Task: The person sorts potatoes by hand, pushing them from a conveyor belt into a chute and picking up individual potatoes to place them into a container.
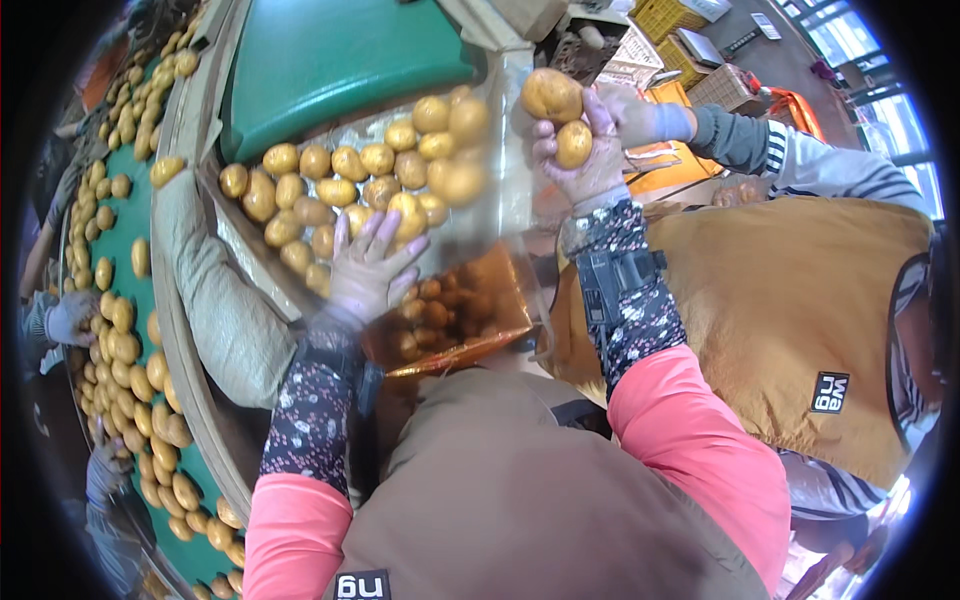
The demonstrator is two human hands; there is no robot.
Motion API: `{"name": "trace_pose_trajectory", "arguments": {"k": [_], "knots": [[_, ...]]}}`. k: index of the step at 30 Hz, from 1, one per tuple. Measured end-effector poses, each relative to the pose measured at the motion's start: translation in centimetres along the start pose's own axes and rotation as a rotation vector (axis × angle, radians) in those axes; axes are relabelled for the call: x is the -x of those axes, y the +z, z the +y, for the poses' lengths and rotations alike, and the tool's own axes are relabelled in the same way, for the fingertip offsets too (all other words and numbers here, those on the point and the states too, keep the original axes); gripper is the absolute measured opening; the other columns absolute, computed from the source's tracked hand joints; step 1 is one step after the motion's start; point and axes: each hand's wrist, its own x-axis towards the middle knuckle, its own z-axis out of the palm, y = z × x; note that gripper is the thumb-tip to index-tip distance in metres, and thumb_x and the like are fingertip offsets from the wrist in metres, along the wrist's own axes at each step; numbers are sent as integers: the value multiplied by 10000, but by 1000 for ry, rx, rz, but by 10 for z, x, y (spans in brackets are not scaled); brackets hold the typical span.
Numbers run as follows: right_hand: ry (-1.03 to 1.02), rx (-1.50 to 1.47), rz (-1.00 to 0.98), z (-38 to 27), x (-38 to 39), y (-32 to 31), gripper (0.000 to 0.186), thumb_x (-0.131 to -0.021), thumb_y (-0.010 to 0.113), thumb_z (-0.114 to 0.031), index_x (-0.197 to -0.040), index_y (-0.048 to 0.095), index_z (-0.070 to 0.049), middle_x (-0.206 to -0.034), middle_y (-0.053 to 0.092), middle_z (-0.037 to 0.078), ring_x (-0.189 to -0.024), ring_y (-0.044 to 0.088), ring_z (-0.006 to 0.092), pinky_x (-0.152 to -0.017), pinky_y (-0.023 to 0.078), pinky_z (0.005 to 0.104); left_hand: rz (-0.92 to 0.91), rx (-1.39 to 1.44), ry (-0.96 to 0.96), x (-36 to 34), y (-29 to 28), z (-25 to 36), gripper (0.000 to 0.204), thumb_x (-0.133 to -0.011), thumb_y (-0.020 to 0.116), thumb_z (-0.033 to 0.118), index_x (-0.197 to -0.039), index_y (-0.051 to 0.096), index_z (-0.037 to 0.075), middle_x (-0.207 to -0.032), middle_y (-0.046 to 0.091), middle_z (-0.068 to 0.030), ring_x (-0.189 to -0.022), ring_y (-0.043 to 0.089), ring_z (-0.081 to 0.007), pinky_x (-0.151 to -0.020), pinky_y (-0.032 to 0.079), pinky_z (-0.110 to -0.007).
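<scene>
My left hand (376, 270), in a thin whitish glove, is spread open over the near edge of a group of yellow-brown potatoes (339, 192) on a metal tray (510, 190). Its fingertips reach in among them. Off the tray's right side, my right hand (592, 165) is gloved too, palm up, its fingers curled round a small potato (574, 145). A larger potato (551, 96) rests against its fingertips. Some potatoes (462, 150) at the tray's right are smeared by motion. Below the tray, an orange-lined container (510, 290) holds more potatoes.
A co-worker's gloved hand (645, 118) is close beside my right hand. To the left, a green conveyor belt (140, 225) carries many potatoes, with other people's hands (72, 318) along it. A green chute (345, 65) slopes into the tray. Yellow crates (668, 22) stand behind.
</scene>
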Motion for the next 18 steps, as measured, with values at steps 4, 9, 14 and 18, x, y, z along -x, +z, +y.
{"name": "trace_pose_trajectory", "arguments": {"k": [4, 9, 14, 18], "knots": [[26, -100, -33, -27, 1, -16, 634, -931, 615, -543, -1332, 561, -55, -1197, 614, 238, -795, 618, 204, -628, 543, 287, -9, -6, -6, -6, -2, 2, 492, -836, 696, 420, -1314, 635, 323, -1504, 441, -127, -1379, 426, -321, -1183, 180, -637], [-22, 19, 96, -72, -8, -42, 644, -921, 610, -574, -1307, 573, -60, -1158, 639, 229, -727, 628, 192, -597, 556, 292, -3, -12, -1, -18, -8, 2, 485, -822, 711, 401, -1297, 644, 327, -1486, 460, -145, -1350, 460, -341, -1177, 180, -656], [-421, -58, 426, -142, -32, -54, 670, -941, 552, -607, -1309, 557, -47, -1150, 640, 228, -788, 670, 237, -617, 600, 316, 33, 7, 17, -28, -12, 5, 473, -791, 737, 363, -1254, 655, 324, -1416, 501, -130, -1253, 527, -375, -1094, 254, -708], [-426, -143, 377, -151, -34, -47, 618, -978, 524, -541, -1331, 522, -33, -1256, 567, 278, -908, 652, 295, -687, 610, 347, -6, -4, 74, -31, -14, 6, 477, -811, 719, 345, -1280, 642, 312, -1389, 523, -99, -1249, 522, -367, -1084, 283, -695]]}}
